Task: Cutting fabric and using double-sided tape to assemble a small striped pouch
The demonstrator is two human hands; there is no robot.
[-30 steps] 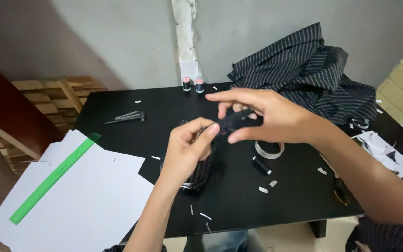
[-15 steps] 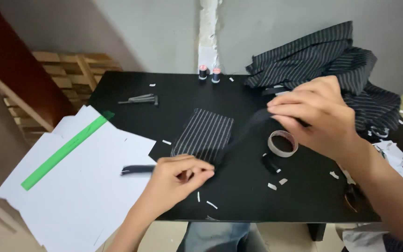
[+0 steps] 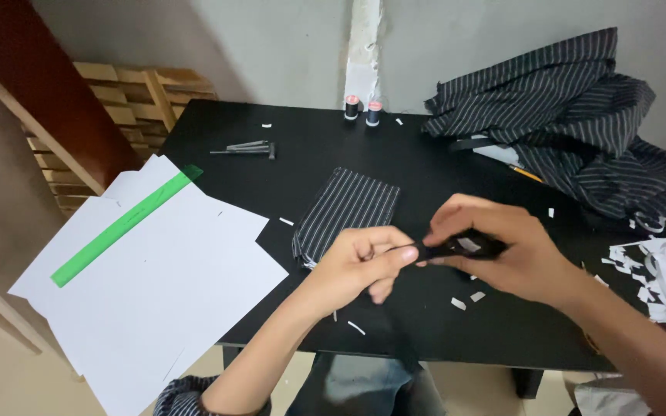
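Matt black table (image 3: 287,166), striped cloth (image 3: 348,212)

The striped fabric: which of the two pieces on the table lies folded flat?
The small striped piece in the table's middle, just beyond the left hand, lies folded flat. The large striped cloth at the far right corner is crumpled in a heap.

Small dark strip (image 3: 456,248), level above the black table (image 3: 287,166)

Both hands (image 3: 441,258) pinching dark strip (image 3: 456,248), black table (image 3: 287,166)
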